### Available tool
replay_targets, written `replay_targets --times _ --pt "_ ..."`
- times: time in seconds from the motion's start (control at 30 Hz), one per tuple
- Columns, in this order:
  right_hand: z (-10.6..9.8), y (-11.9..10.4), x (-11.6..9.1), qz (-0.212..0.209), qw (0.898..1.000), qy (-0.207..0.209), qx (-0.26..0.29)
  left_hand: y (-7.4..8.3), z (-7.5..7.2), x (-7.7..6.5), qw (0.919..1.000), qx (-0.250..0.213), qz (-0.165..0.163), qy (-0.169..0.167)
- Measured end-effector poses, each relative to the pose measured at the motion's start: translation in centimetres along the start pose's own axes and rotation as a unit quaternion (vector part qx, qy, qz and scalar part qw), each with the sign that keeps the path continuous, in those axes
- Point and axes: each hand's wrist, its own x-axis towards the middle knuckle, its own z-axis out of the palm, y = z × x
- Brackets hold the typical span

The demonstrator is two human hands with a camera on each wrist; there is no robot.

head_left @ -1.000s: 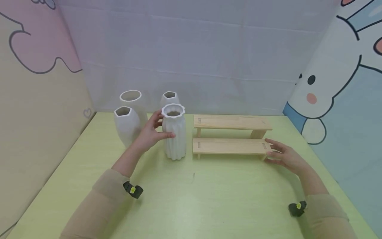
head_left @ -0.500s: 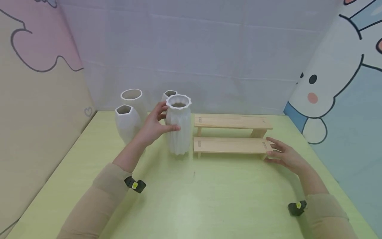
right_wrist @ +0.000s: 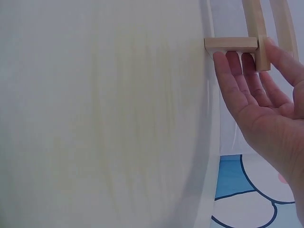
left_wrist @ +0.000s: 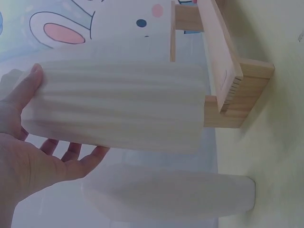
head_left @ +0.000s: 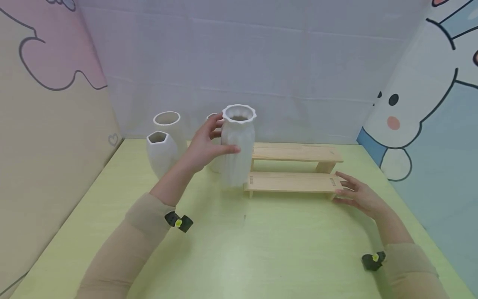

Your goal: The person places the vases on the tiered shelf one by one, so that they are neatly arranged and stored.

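In the head view my left hand [head_left: 205, 147] grips a white fluted vase [head_left: 239, 145] with a scalloped rim, its thumb across the near side and fingers behind. The vase is upright and raised off the table beside the left end of a two-tier wooden stand [head_left: 293, 182]. The left wrist view shows the vase [left_wrist: 118, 104] with its base near the stand's end [left_wrist: 237, 90]. My right hand [head_left: 360, 195] holds the lower step's right end. In the right wrist view, that hand's [right_wrist: 266, 109] thumb lies on the board and its fingers are against the leg [right_wrist: 230, 45].
A white vase with a five-sided mouth [head_left: 162, 155] and a round-mouthed one [head_left: 168, 120] stand at left on the pale green table [head_left: 231, 249]. Another white vase [head_left: 214, 164] stands behind the left hand, mostly hidden. A fabric-covered wall [head_left: 239, 54] rises behind.
My left hand has lifted the fluted vase off the table and carried it right, toward the stand's left end. The right hand has stayed at the stand.
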Motion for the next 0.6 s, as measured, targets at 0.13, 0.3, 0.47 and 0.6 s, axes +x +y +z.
replay_targets --times 0.13,0.3,0.47,0.6 --pt "0.0 0.0 0.0 0.002 1.0 0.002 -0.001 0.8 0.7 0.5 1.0 0.0 0.008 -0.004" --pt "-0.1 -0.3 -0.1 0.01 1.0 0.002 -0.002 1.9 1.7 1.2 0.9997 -0.002 0.017 -0.015" --pt "0.0 -0.5 -0.2 0.015 1.0 0.0 -0.005 2.9 2.7 1.8 0.9993 -0.016 0.024 -0.024" --pt "-0.1 -0.4 -0.1 0.016 1.0 0.0 -0.002 3.6 3.6 2.4 0.9985 -0.031 0.033 -0.03"
